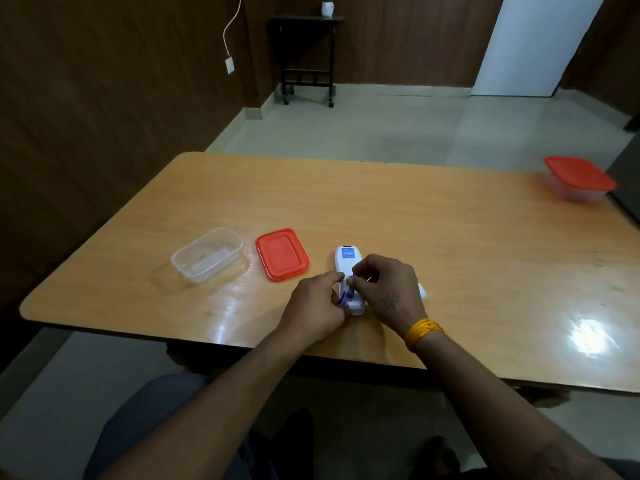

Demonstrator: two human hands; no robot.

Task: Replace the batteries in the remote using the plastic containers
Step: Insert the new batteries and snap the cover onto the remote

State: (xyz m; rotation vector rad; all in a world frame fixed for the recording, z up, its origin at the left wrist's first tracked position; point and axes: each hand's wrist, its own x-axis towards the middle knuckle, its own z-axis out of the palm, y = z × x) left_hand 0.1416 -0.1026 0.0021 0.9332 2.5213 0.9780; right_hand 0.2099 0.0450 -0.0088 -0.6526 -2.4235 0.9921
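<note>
Wooden table [450, 237]: both hands pinch a blue battery [346, 295] over the remote [347, 259], label unreadable.

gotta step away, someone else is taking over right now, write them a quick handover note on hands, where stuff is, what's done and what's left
Left hand: pinches the near end of a blue battery at the remote.
Right hand: fingertips pinch the battery's far end.
Remote: back up on the table, battery bay open. A white piece shows behind the right hand, perhaps the bay cover.
Open clear container: left of the remote, its orange lid flat beside it.
Closed container: far right, lid still on.
Done: bay opened, one container opened.
Left: cannot tell if this battery goes in or comes out; finish the swap, close the remote, re-lid.
</note>
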